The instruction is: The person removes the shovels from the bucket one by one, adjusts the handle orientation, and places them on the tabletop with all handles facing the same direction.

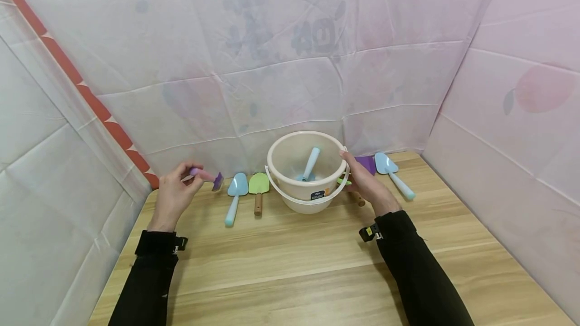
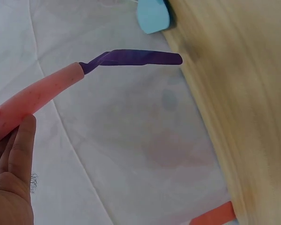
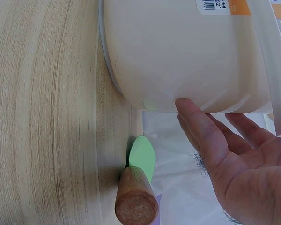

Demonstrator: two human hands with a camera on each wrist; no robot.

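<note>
With the purple trowel (image 1: 209, 177) pinched by its pink handle in the left hand (image 1: 174, 195) at left of frame, and the pail (image 1: 307, 171) at centre steadied by the right hand's (image 1: 367, 182) straight fingers, blade-first lowering inside the rim is advised.
</note>
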